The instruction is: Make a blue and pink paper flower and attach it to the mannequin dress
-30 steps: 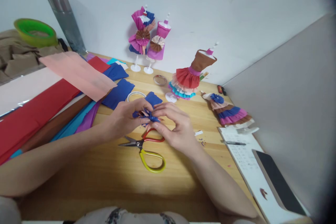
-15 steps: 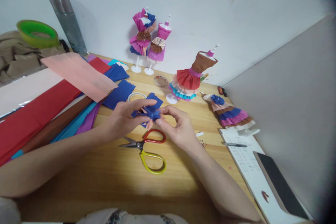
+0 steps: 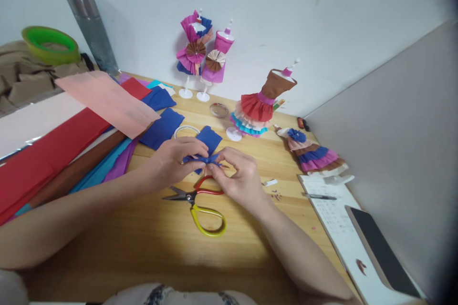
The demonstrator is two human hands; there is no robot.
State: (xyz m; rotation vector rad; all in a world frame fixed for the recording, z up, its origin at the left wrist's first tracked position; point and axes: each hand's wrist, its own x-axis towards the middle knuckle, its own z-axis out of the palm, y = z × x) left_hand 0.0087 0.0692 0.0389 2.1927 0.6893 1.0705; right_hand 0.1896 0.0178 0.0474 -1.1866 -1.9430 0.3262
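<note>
Centre frame: blue paper [image 3: 211,159] pinched by left hand [image 3: 171,161] and right hand [image 3: 242,176]; light, soft, easily crushed, best held at gathered folds.

A tall flask [image 3: 93,31] stands near a green ring [image 3: 53,57] on brown cloth [image 3: 30,85].

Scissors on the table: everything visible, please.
The scissors lie flat on the wooden tabletop, nearer the person than both hands. Dark, metallic-looking blades, parted, point left; a round pivot joins them. One loop handle is red, partly hidden by the right hand; the other is yellow. Neither hand grips them.
</note>
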